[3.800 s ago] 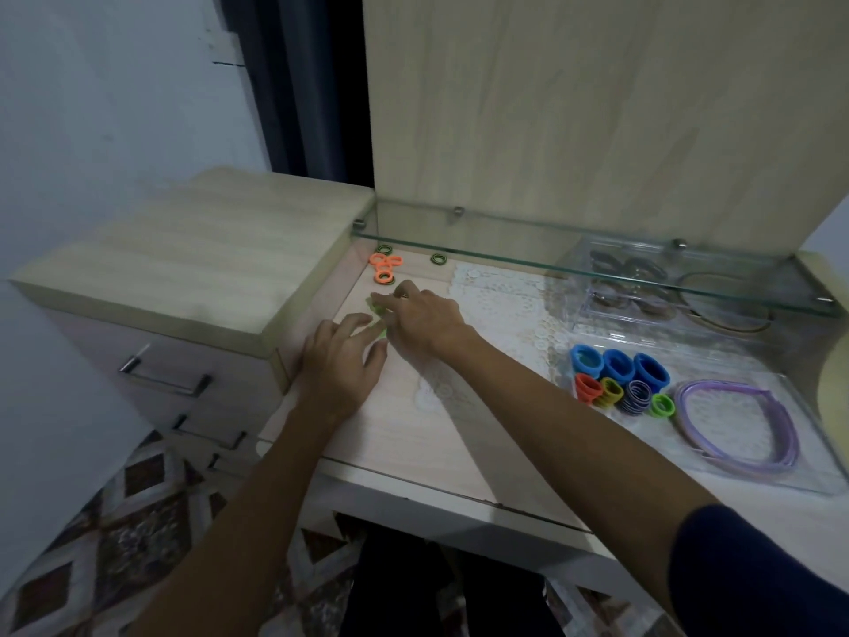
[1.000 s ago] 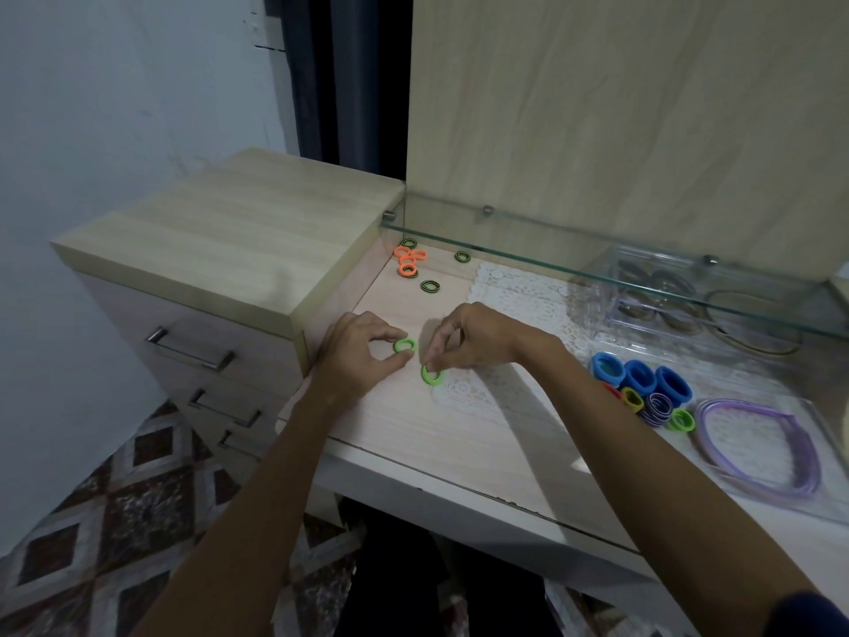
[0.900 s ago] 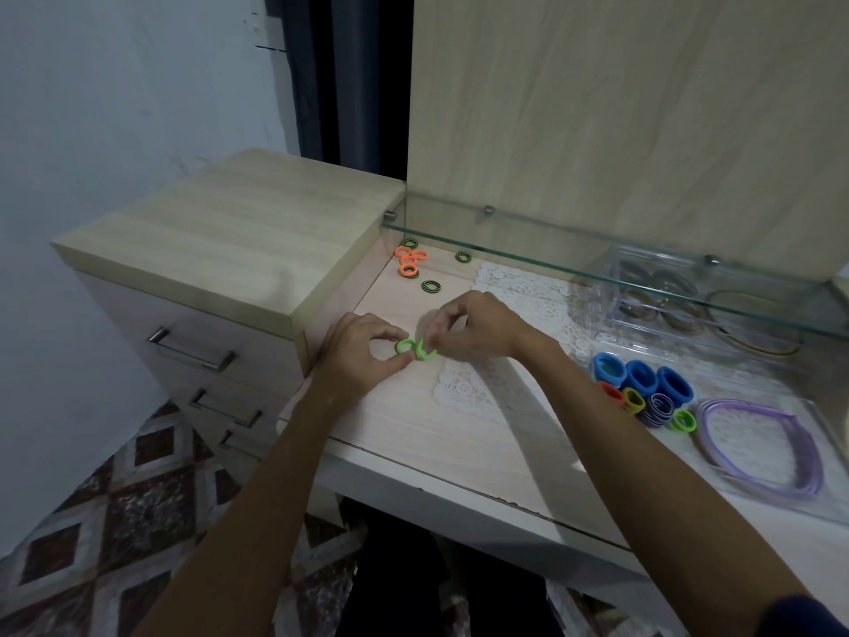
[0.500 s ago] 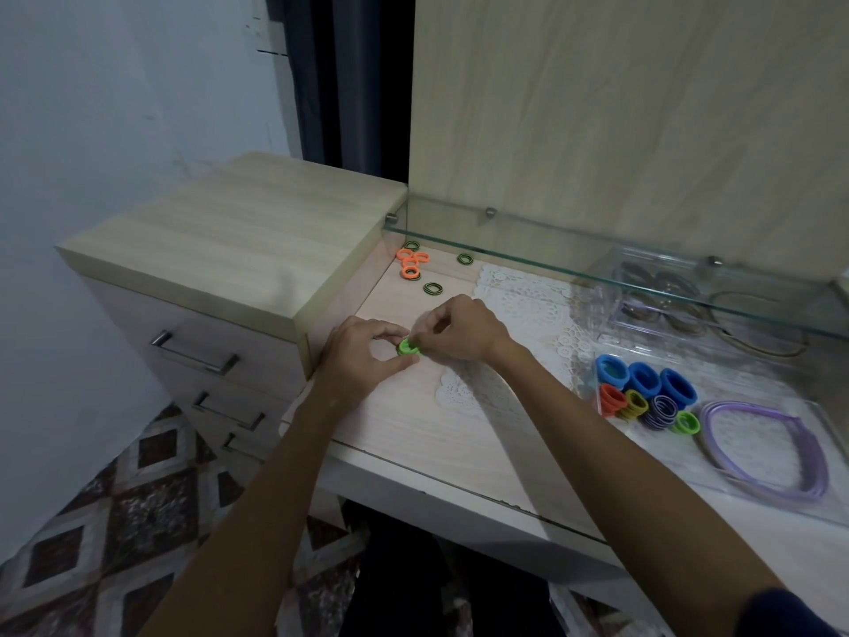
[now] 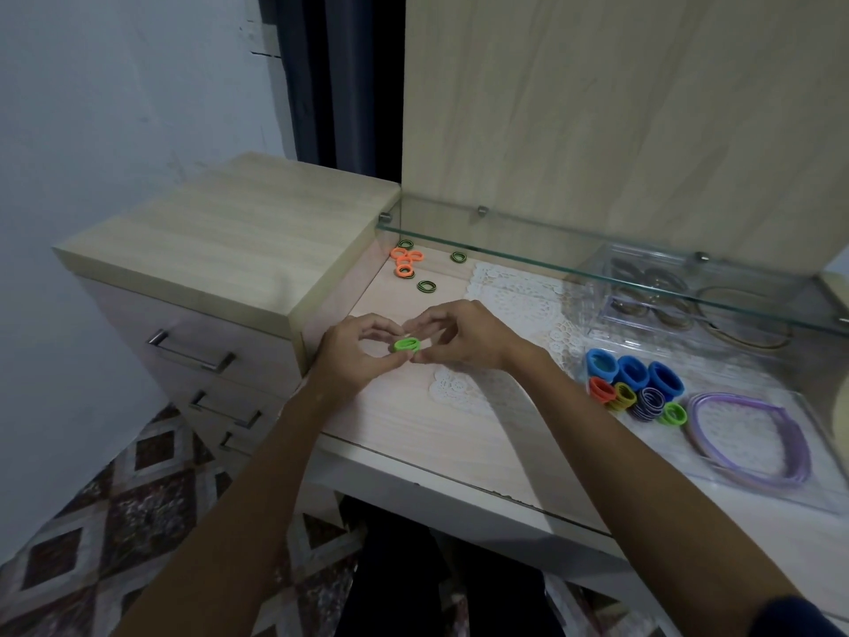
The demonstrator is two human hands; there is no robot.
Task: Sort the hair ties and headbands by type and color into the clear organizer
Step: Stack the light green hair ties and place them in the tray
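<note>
My left hand (image 5: 356,356) and my right hand (image 5: 464,335) meet over the desk's left part and pinch stacked bright green hair ties (image 5: 407,345) between their fingertips. Loose orange hair ties (image 5: 405,262) and dark green striped ties (image 5: 426,286) lie at the back left corner. At the right, the clear organizer (image 5: 781,487) holds blue ties (image 5: 631,372), an orange tie (image 5: 602,390), a yellow one, a purple striped one, a green one (image 5: 671,413) and a purple headband (image 5: 753,441).
A glass shelf (image 5: 597,264) runs above the back of the desk. Under it stands a clear box (image 5: 652,291) with dark ties. A white lace mat (image 5: 514,305) covers the desk's middle. A drawer cabinet (image 5: 220,250) stands to the left.
My right hand brought its green tie onto the one in my left hand. Both hands now hold the green ties together, lifted slightly off the desk.
</note>
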